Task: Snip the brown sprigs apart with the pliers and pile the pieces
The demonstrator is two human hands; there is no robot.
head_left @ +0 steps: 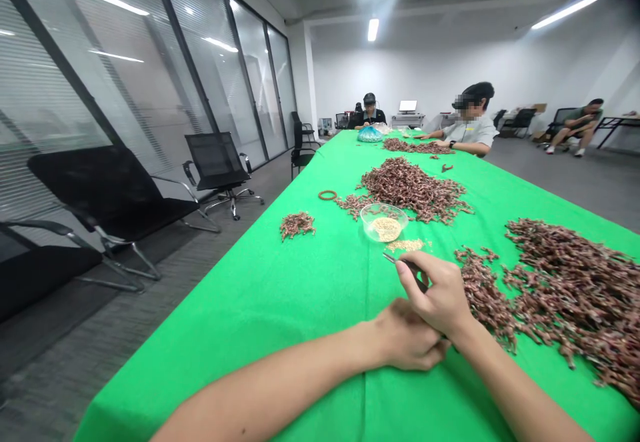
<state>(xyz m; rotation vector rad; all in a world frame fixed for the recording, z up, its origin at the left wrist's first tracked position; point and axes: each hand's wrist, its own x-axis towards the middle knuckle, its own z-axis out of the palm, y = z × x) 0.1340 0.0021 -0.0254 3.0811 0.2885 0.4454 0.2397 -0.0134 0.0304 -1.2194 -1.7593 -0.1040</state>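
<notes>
My right hand [435, 295] is shut on a slim metal tool [404, 264], possibly tweezers, with its tip pointing up and left. Under it, my left hand [407, 339] lies curled on the green cloth [280, 322], its fingers touching my right hand; anything in its palm is hidden. A clear glass bowl [383, 223] of pale grains stands just beyond the tool, and a small spill of the same grains [405, 245] lies in front of it. A large heap of reddish-brown dried sprigs [565, 289] spreads to the right of my hands.
More sprig heaps [410, 189] lie farther along the cloth, with a small heap [297, 226] and a brown ring [327, 195] to the left. A co-worker [473, 125] works at the table's far right, another person [369, 112] sits beyond its end, and black chairs [215, 165] stand left.
</notes>
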